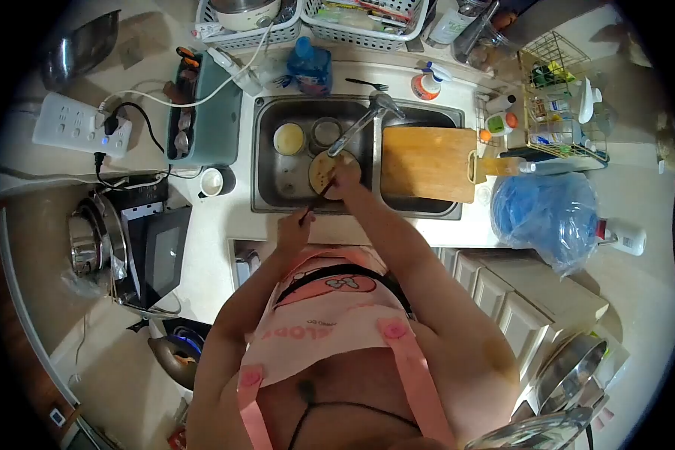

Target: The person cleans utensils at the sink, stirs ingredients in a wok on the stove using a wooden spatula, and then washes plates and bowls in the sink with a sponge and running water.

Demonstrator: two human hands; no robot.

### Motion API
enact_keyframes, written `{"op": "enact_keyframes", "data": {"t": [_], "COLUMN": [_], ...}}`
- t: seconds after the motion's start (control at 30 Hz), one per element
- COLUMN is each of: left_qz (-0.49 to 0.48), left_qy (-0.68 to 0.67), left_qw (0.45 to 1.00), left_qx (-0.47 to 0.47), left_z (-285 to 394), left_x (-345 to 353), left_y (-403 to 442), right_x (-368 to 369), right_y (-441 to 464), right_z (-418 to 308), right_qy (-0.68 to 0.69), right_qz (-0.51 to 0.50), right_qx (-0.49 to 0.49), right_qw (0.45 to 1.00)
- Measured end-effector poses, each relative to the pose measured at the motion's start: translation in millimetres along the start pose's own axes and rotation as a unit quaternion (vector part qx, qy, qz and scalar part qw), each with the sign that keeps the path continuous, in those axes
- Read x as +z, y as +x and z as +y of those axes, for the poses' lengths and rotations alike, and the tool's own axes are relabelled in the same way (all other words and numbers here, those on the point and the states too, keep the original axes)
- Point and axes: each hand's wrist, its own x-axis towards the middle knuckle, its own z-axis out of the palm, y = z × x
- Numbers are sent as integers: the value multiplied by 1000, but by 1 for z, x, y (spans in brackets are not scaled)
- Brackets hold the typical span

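Your left hand has its fingers clamped on a dark handle; your right hand, finger state unclear, is over the dish in the left basin.

Near front edge of sink: my right hand hides part of round dish. Dark utensil too small to name. Cutting board covers most of right basin. Counter's back edge: 2 white baskets cut off above.
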Motion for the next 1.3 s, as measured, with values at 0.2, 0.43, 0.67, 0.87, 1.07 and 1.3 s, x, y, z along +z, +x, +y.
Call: {"op": "enact_keyframes", "data": {"t": [0.2, 0.43, 0.67, 0.87, 1.07, 1.3], "left_qz": [-31, -71, -52, -88, -136, -84], "left_qy": [-142, -395, -435, -464, -424, -265], "left_qw": [986, 896, 859, 845, 866, 936], "left_qx": [-76, -189, -266, -251, -226, -218], "left_z": [-25, -73, -37, -7, -4, -24], "left_x": [-23, 11, 13, 35, 53, 13], "left_y": [-14, 50, 66, 88, 127, 70], "right_x": [-66, -47, -57, -13, -13, 11], "right_y": [105, 44, 42, 1, 39, -1], "right_z": [-77, -169, -64, -21, -8, 61], "right_qy": [69, 69, -87, 47, 68, 30], "right_qz": [65, -60, 34, -56, -157, -203], "right_qx": [-158, -230, -139, 56, 42, 42], "right_qw": [983, 969, 986, 996, 984, 978]}}
